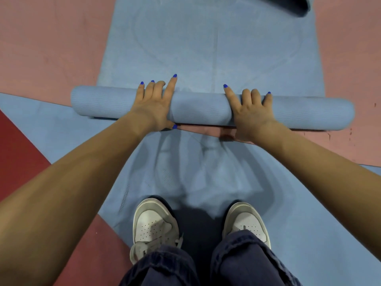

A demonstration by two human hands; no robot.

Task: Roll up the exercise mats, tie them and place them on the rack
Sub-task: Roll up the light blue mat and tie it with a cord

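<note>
Light-blue exercise mat point(206, 48) lies flat, its near end rolled crosswise into a roll point(202, 108).

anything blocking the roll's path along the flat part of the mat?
Mostly free: the flat stretch of the mat ahead of the blue roll is bare. Only a dark rolled object lies at its far right corner. Left hand and right hand rest on the roll.
</note>
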